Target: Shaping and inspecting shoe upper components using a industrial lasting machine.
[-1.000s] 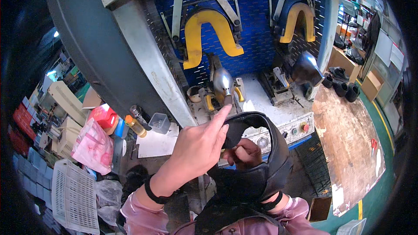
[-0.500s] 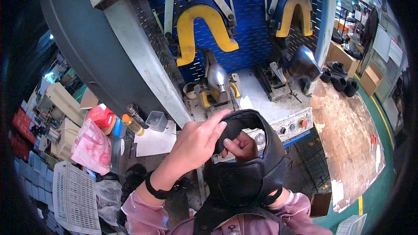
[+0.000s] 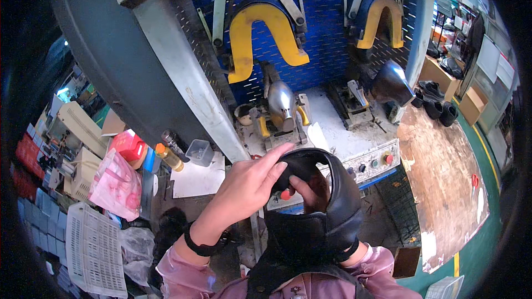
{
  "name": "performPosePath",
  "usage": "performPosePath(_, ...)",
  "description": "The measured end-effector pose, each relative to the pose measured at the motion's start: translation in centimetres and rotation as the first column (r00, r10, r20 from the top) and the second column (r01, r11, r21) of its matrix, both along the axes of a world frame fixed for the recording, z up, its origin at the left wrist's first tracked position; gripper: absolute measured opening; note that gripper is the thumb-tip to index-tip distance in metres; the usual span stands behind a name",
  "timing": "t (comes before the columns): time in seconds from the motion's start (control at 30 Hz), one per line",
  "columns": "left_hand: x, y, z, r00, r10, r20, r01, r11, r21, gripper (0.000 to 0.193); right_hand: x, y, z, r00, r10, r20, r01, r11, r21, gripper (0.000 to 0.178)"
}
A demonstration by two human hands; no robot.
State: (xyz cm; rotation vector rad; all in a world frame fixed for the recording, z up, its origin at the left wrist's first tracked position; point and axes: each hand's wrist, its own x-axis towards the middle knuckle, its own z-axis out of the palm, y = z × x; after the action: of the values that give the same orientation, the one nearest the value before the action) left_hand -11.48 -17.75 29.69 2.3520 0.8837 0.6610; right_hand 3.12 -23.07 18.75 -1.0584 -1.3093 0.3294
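Note:
A black leather shoe upper is held up in front of my chest, its wide opening facing up. My left hand grips the upper's left rim, fingers stretched along the outside and thumb at the edge. Through the opening, my right hand shows with its thumb pressed to the dark lining near the left hand's fingertips. The upper hides most of my right hand's fingers. Beyond it stands a machine with a shiny metal heel form below a yellow U-shaped pad.
A second metal form and yellow pad are at the right. The control panel runs along the machine's front edge. A worn wooden board bears black shoes. At left are a bottle, pink bag and white basket.
The upper and both hands sit slightly lower in view. My right hand has shifted inside the opening, its thumb now pointing more upward against the lining. The left hand keeps its hold.

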Motion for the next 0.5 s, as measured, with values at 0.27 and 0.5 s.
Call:
performPosePath(0.27, -0.5, 0.5, -1.0, 0.998, 0.054, 0.026, -0.055, 0.998, 0.026, 0.026, -1.3, 1.3, 0.4, 0.835, 0.247, -0.492, -0.484, 0.756, -0.441, 0.024)
performPosePath(0.5, -0.6, 1.3, -0.6, 0.998, -0.053, -0.021, 0.054, 0.997, 0.051, 0.030, -2.0, 2.7, -3.4, 0.654, 0.353, -0.670, -0.607, 0.773, -0.185, 0.013)
